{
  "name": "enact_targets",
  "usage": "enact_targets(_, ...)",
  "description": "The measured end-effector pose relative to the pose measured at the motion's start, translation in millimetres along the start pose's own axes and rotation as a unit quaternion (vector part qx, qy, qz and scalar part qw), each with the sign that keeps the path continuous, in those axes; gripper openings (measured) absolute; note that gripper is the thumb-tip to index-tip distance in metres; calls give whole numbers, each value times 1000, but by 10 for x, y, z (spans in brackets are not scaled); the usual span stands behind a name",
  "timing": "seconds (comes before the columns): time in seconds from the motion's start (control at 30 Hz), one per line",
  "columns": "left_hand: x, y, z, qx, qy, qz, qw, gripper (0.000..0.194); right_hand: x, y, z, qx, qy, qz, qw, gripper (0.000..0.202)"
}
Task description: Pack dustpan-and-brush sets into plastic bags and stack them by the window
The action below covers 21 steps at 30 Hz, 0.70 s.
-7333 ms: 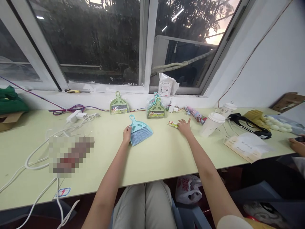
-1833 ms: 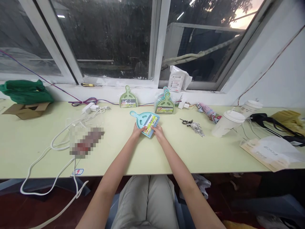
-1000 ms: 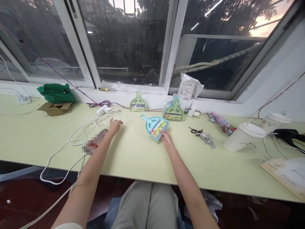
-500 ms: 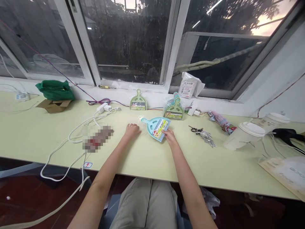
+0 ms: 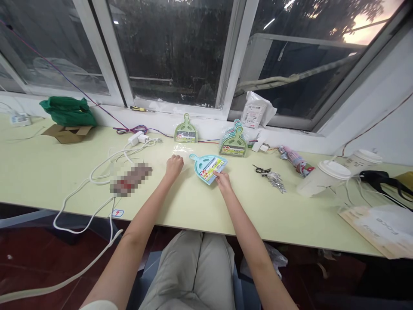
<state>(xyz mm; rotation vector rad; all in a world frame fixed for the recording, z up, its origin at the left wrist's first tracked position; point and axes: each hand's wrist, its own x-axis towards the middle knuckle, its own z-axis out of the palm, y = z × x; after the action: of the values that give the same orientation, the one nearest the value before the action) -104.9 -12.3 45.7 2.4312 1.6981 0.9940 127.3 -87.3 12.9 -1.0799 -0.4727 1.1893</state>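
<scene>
A light blue mini dustpan (image 5: 199,165) with a printed card label and a brush set in it is tilted just above the table. My right hand (image 5: 223,178) grips its lower right edge, thumb on the front. To the left, my left hand (image 5: 174,166) is closed on a clear plastic wrapper (image 5: 182,150), which spreads out beyond the fingers toward the dustpan's handle. Whether the wrapper still touches the handle is hard to see. Behind them, a green dustpan (image 5: 186,132) leans against the wall, and a stack of wrapped dustpans (image 5: 232,144) stands to its right.
White cables (image 5: 93,172) and a blurred-out object (image 5: 132,178) lie left. Keys (image 5: 273,180), a folded umbrella-like bundle (image 5: 297,162), and lidded paper cups (image 5: 322,178) stand or lie right. A green bag (image 5: 67,111) sits on a cardboard box (image 5: 67,132) at the back left.
My left hand has closed and moved slightly left, with clear plastic now spread out by it. The dustpan stays in my right hand, and the view has tilted down a little.
</scene>
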Motion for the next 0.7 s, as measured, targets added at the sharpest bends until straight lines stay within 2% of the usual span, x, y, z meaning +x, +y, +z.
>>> enact_targets(0.1,4,133,45,4,27,47,999,27,-54,10,35,4,-33,-4,999,18)
enact_targets(0.2,16,231,70,64,29,88,994,30,-109,-1,65,-9,-60,9,998,18)
enact_targets(0.27,7,281,89,113,25,115,987,34,-130,16,87,8,-48,6,999,18)
enact_targets(0.37,-38,352,147,143,34,162,976,35,-121,98,108,64,21,-4,998,19)
enact_targets(0.43,-74,402,194,131,37,196,971,34,-89,163,101,91,55,-10,994,21)
enact_targets(0.5,-96,452,228,100,41,212,971,34,-45,201,76,101,58,-16,993,22)
enact_targets(0.7,-40,595,232,-18,86,168,982,32,34,123,4,57,41,-23,997,26)
